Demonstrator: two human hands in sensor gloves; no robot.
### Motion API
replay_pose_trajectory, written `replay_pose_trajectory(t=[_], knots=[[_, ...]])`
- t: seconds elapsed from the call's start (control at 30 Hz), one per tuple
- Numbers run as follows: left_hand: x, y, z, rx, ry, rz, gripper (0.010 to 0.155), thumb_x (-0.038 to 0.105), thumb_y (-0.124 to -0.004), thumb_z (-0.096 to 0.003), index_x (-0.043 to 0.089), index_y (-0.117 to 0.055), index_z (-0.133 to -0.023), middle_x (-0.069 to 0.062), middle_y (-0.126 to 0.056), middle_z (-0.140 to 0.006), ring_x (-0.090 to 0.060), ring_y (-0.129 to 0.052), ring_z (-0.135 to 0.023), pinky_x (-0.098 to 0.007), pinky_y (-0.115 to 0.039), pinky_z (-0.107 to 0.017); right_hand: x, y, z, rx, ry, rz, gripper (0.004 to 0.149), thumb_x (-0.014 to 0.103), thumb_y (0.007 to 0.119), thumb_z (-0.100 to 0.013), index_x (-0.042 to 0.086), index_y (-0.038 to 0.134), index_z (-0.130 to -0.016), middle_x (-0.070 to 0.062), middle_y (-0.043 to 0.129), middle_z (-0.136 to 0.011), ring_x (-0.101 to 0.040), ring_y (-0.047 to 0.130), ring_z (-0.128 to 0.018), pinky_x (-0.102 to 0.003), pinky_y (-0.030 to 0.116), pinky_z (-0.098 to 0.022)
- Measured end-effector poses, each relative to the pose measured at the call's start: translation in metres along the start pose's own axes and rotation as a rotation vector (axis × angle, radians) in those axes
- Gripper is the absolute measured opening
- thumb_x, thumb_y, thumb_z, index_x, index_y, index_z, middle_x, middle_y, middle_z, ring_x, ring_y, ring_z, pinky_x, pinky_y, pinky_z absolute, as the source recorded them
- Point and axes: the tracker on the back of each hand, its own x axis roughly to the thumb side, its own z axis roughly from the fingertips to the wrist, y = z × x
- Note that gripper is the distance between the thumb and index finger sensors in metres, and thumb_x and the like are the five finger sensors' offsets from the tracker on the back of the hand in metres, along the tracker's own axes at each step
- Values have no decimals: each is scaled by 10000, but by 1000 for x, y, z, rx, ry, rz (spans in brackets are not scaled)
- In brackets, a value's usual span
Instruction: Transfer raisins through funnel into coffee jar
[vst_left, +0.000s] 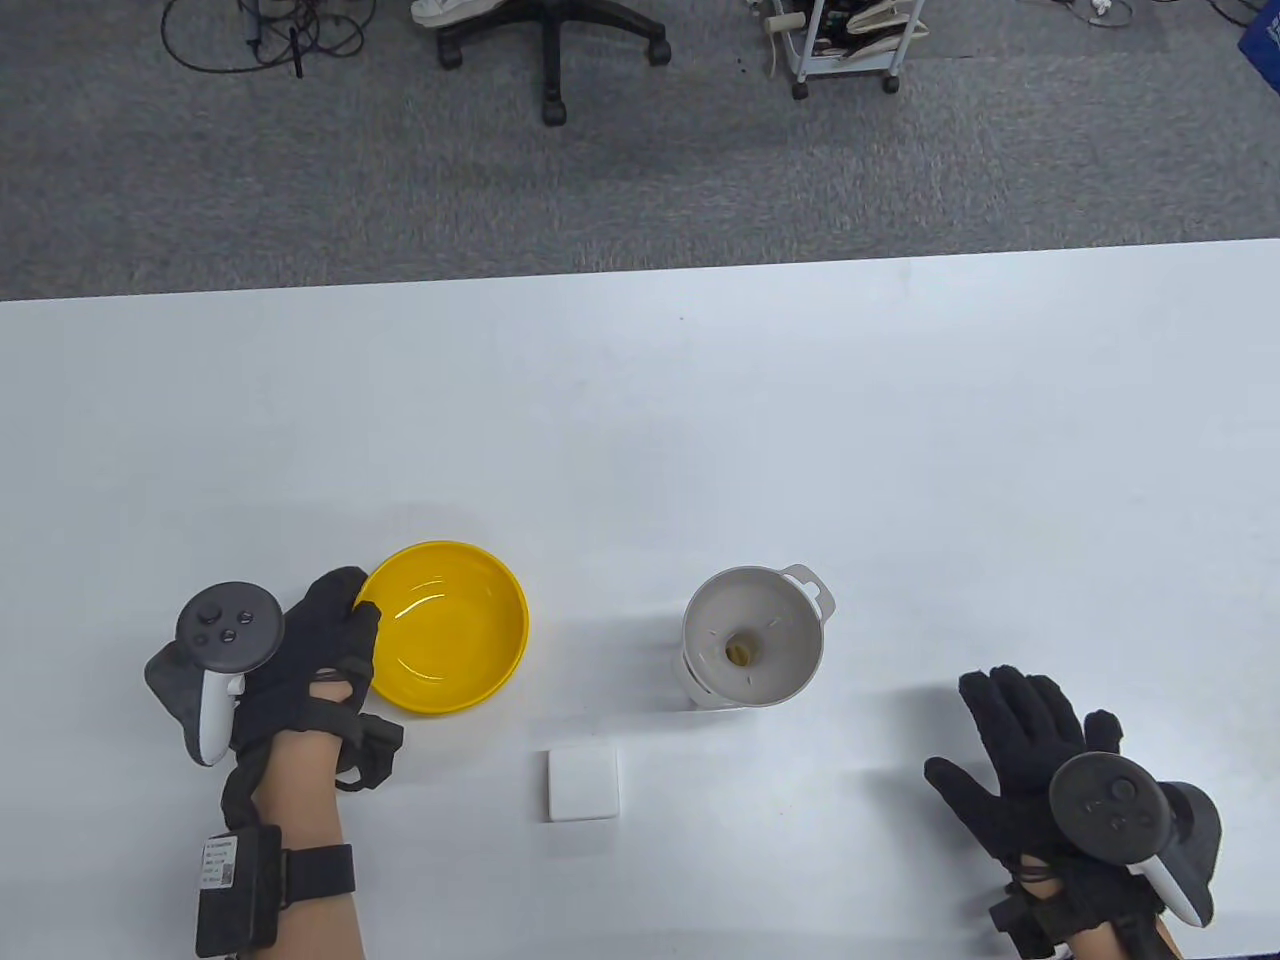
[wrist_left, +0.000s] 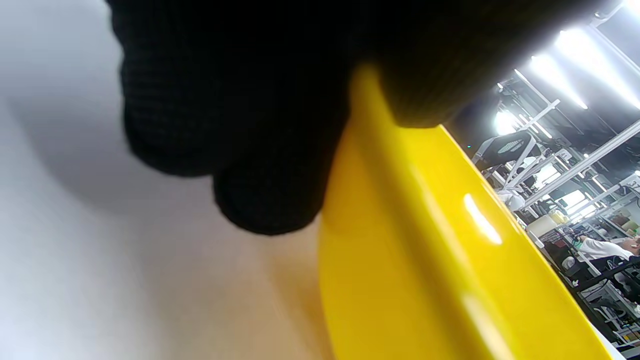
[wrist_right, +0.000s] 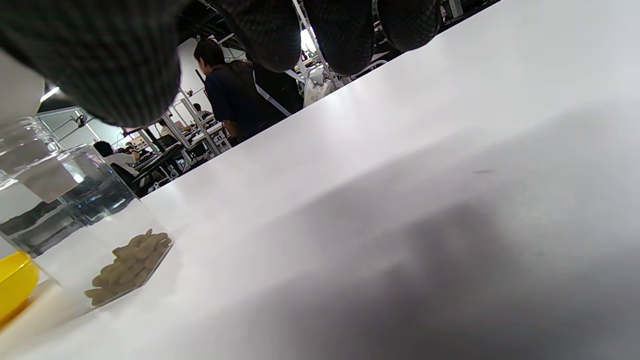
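left hand (vst_left: 318, 655) gripping yellow bowl (vst_left: 450, 640) rim, right hand (vst_left: 1030, 765) spread

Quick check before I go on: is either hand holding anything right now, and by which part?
The left hand grips the yellow bowl at its left rim, fingers outside the wall. The right hand holds nothing, spread open over the table.

No lettering can be read in any view. The one printed thing is a small white label (vst_left: 221, 862) on the black wrist pack (vst_left: 238, 890) at the lower left of the table view — its lines of print (several rows, tiny) are too small to make out. The tracker buttons carry marks too — also illegible.
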Motion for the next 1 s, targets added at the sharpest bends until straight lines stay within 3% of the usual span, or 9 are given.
replay_pose_trajectory(t=[0.3,0.37,0.43,0.53,0.67,0.87,1.0], knots=[[2,-3,-1,34,7,-48,514,365,-883,-496,268,-779,-990,-75,-1023,-874,-267,-1151,-468,-346,-1005,-359,0,0,-1,6,-1,-4,824,657,826,-392,276,577,-1078,-141,581,-1168,-459,520,-1085,-791,294,-692],[8,-2,4,88,-16,-95,539,376,-882,-493,285,-749,-1007,-67,-979,-930,-300,-1129,-566,-383,-981,-432,0,0,0,6,-4,-1,823,657,825,-392,276,578,-1078,-141,580,-1168,-458,519,-1086,-791,295,-692],[19,-1,11,142,-51,-142,600,425,-886,-487,300,-691,-1041,-71,-870,-1036,-371,-1001,-793,-481,-881,-587,0,1,0,6,-5,0,822,658,825,-393,276,579,-1078,-140,579,-1169,-457,521,-1085,-791,295,-691],[46,0,30,248,-171,-215,651,482,-895,-471,328,-655,-1056,-59,-758,-1118,-413,-796,-981,-554,-722,-714,0,1,0,5,-5,-1,824,657,825,-392,275,578,-1078,-140,580,-1168,-457,519,-1086,-792,297,-690],[95,-9,71,323,-424,-248,654,524,-895,-459,354,-671,-1049,-47,-776,-1113,-407,-789,-989,-553,-712,-723,0,1,0,4,-2,-1,821,656,825,-392,276,581,-1077,-141,581,-1168,-458,519,-1086,-791,296,-691],[149,-45,136,291,-765,-244,639,590,-864,-454,398,-691,-1038,-37,-808,-1101,-391,-848,-958,-540,-747,-709,0,1,0,2,8,-5,820,656,824,-393,275,579,-1077,-144,578,-1168,-458,519,-1085,-791,294,-691],[169,-67,163,248,-887,-242,647,629,-838,-445,416,-689,-1037,-47,-814,-1100,-393,-855,-953,-542,-752,-705,-1,-1,0,-2,14,-11,823,656,824,-392,274,578,-1078,-145,580,-1167,-458,520,-1085,-790,294,-693]])
